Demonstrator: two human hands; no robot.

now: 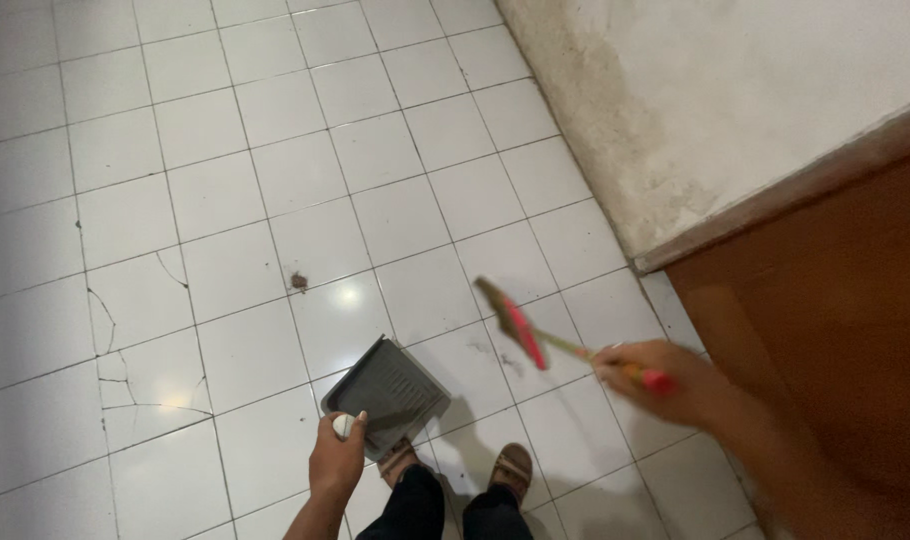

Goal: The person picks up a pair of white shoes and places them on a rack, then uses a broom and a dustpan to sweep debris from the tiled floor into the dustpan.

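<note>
The left hand (pixel 337 462) was closed around the white handle (pixel 344 425) of a grey dustpan (pixel 387 392), fingers wrapped over the top of it. The dustpan sat low over the white tiled floor (pixel 225 200), just in front of the person's feet, its open mouth facing up and to the far left; whether its edge touched the tiles could not be told. The inside of the pan was ribbed, and I could not make out anything lying in it.

The right hand (pixel 655 382) was closed in a fist around the end of a small hand brush (pixel 520 330), which had a pink and green head and a thin yellowish handle. The brush was blurred, held above the floor to the right of the dustpan and apart from it.

A small brown clump of dirt (pixel 299 281) lay on a tile farther off, beyond the dustpan and a little to its left. Cracks (pixel 135 360) ran through several tiles at the near left. Two sandalled feet (pixel 510 468) stood at the near edge. A stained pale wall (pixel 735 110) rose at the far right, with a brown wooden door (pixel 835 330) beside it.
</note>
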